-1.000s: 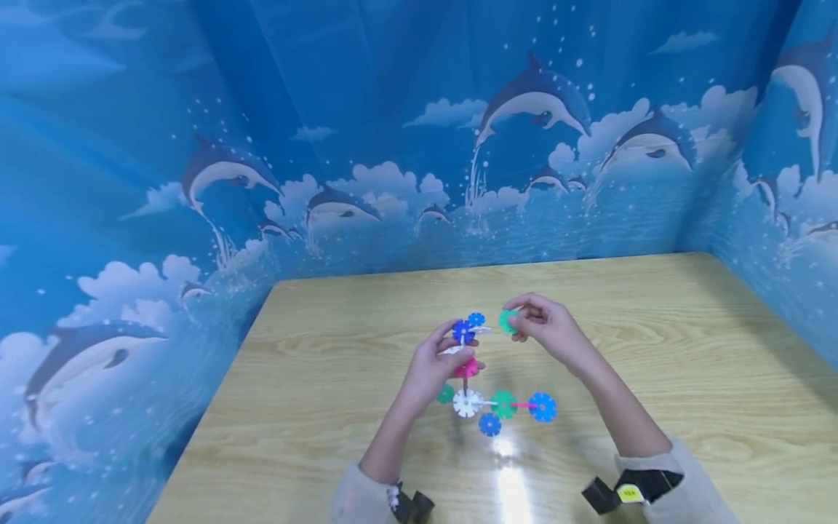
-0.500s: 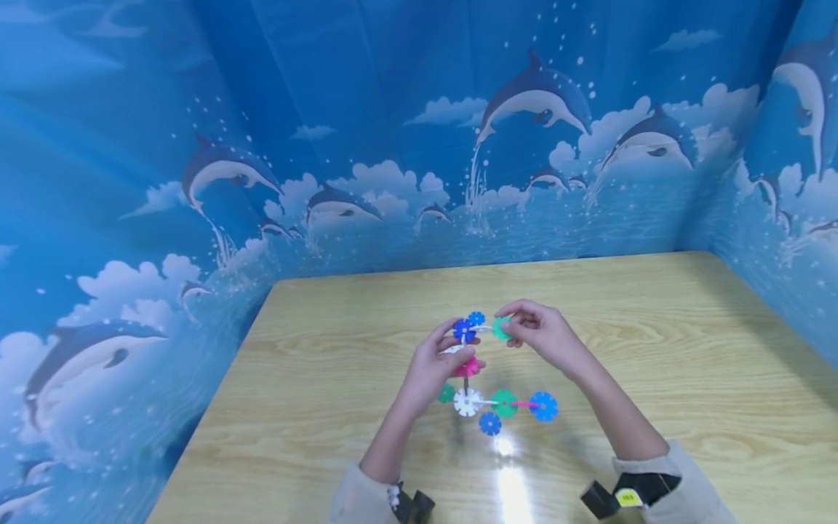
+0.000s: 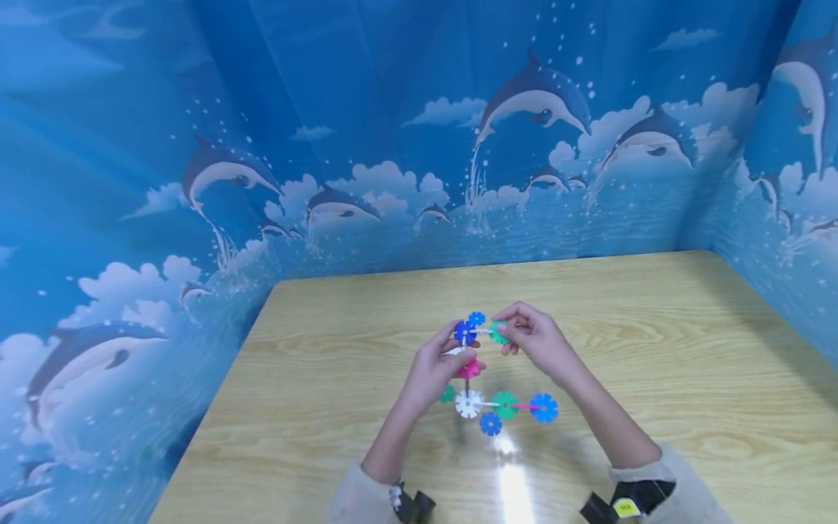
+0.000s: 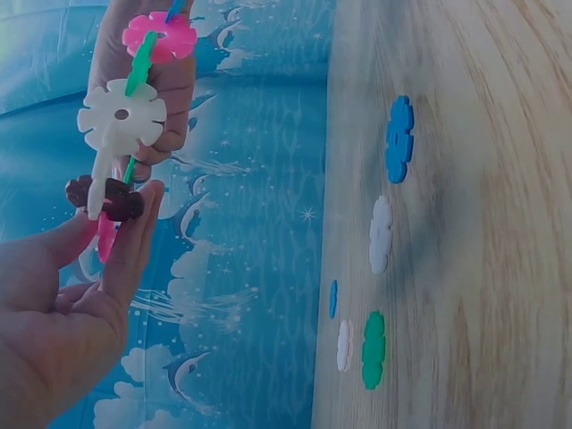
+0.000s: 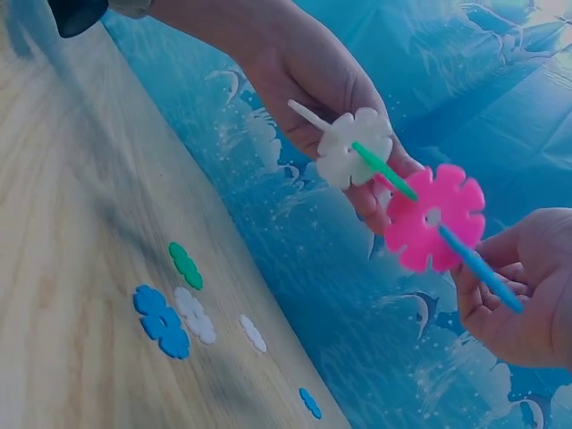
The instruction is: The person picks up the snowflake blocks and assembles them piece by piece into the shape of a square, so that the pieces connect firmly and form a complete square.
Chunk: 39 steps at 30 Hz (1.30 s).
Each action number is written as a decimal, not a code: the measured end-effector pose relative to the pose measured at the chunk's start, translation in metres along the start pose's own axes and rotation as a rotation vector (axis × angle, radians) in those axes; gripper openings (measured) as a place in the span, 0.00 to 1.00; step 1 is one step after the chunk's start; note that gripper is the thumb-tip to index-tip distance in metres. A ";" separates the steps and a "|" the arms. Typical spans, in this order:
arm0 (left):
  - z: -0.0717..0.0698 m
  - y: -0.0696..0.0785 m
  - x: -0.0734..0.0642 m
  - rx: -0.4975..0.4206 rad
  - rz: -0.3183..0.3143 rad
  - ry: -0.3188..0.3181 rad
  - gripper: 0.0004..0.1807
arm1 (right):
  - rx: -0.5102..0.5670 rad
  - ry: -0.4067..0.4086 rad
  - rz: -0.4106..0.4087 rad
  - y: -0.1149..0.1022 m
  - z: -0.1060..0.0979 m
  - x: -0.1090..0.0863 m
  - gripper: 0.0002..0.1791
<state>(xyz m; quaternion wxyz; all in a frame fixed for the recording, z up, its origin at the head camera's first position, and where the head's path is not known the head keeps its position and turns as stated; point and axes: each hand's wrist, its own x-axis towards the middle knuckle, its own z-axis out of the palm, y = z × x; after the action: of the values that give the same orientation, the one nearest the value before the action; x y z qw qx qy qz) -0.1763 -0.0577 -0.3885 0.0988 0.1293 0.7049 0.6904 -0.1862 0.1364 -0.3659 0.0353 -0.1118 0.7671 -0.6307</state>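
In the head view, my left hand [image 3: 432, 371] pinches a pink snowflake disc [image 3: 469, 368] in a chain of notched plastic discs above the table. A dark blue disc [image 3: 465, 332] and an edge-on white disc [image 3: 483, 331] form its far end. My right hand [image 3: 538, 340] pinches a green disc [image 3: 499, 332], its edge meeting that white disc. Nearer me, the chain continues through a white disc [image 3: 468, 404], another green one [image 3: 505, 405] and a blue one [image 3: 544, 408]. In the left wrist view, a brown disc [image 4: 123, 200] sits by my left fingertips.
Several loose discs lie on the wooden table [image 3: 687, 364], among them a blue disc [image 3: 491, 423] and a green disc [image 3: 447, 394]. A blue dolphin-print curtain [image 3: 393, 131] stands behind the table and along its sides.
My right hand has moved left, bringing the green disc from apart to meeting the white disc of the chain. My left hand stays almost still.
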 end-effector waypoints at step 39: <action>0.005 0.030 -0.012 0.011 0.024 -0.004 0.31 | 0.002 0.126 -0.023 0.003 0.012 -0.002 0.12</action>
<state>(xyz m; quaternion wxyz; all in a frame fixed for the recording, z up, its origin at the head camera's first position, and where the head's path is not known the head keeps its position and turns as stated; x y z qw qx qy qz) -0.1618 -0.0562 -0.3595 0.0915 0.1396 0.7068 0.6875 -0.1826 0.1256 -0.3716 -0.0202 -0.0807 0.7659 -0.6376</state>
